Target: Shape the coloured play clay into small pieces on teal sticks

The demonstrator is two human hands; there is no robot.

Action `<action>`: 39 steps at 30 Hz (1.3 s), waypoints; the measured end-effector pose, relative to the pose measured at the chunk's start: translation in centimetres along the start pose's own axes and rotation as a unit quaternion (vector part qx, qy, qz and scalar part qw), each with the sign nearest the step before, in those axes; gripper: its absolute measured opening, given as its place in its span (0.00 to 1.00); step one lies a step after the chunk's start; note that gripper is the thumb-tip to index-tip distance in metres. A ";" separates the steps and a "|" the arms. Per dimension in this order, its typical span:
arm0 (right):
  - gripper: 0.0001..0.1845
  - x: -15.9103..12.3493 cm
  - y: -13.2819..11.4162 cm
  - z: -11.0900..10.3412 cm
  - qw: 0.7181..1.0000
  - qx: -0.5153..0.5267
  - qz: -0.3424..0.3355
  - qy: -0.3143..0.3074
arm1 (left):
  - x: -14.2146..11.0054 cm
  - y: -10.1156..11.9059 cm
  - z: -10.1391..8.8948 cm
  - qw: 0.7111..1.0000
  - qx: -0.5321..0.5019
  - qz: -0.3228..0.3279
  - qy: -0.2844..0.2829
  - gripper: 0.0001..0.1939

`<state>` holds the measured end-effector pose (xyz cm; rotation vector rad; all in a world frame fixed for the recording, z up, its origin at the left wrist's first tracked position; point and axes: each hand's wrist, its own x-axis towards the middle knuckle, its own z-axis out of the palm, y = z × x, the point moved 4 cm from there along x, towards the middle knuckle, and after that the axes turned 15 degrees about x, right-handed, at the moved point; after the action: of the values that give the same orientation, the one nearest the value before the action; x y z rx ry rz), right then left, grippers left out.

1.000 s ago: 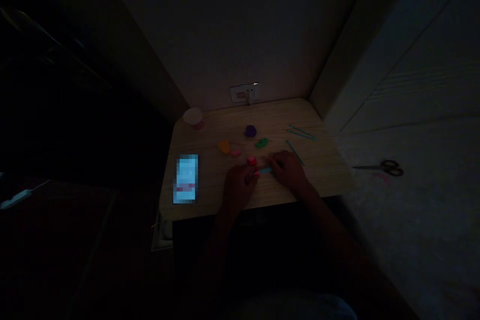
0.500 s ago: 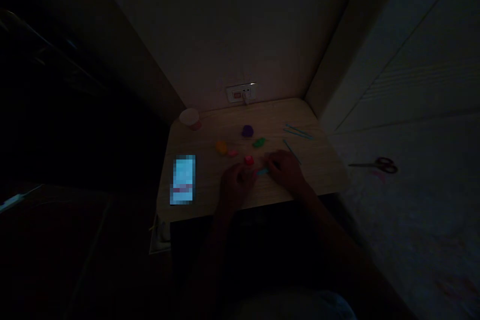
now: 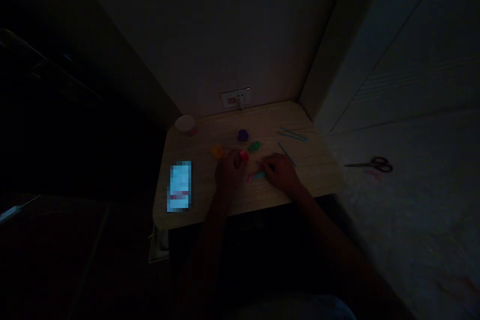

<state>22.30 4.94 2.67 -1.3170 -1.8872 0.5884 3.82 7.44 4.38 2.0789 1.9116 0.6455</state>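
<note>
My left hand (image 3: 229,171) is closed at the fingertips on a small red lump of modelling clay (image 3: 243,155). My right hand (image 3: 280,174) pinches a short light-blue stick (image 3: 258,175) low over the table. Pink clay (image 3: 250,178) covers the stick's left end. Just beyond the hands lie a green clay lump (image 3: 254,146) and a purple one (image 3: 243,135). An orange clay piece (image 3: 217,151) sits beside my left fingers. The pink bit seen earlier next to the orange piece is hidden behind my left hand.
Several thin blue sticks (image 3: 287,154) lie at the right of the small wooden table (image 3: 210,205). A lit phone (image 3: 179,186) is at left, a cup (image 3: 185,124) at the back left corner. Scissors (image 3: 377,164) rest on a pale surface to the right. The room is very dim.
My left hand has left the pink end of the stick and moved up and left onto the red lump, which has shifted away slightly. My right hand keeps the stick. The view has drifted a little.
</note>
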 end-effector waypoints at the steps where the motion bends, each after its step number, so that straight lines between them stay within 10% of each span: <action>1: 0.22 0.0 0.0 0.0 1.000 0.004 0.001 0.001 | 0.3 0.1 0.0 1.000 0.010 -0.015 -0.006 0.12; 12: 0.20 -0.1 0.2 0.0 1.000 0.005 0.007 0.015 | -1.9 -1.3 0.2 0.998 -0.065 0.004 0.027 0.18; 18: 0.22 -0.1 0.4 -0.7 0.997 0.007 0.026 0.067 | -5.2 0.2 -0.2 0.990 0.033 0.139 0.007 0.10; 39: 0.16 0.7 -2.0 1.5 0.988 -0.151 0.035 -0.027 | -4.1 0.2 0.6 0.986 0.026 0.164 -0.019 0.08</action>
<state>19.82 4.90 3.39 -1.5795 -2.0392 0.3855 4.07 3.44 3.31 2.4477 1.5941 0.6224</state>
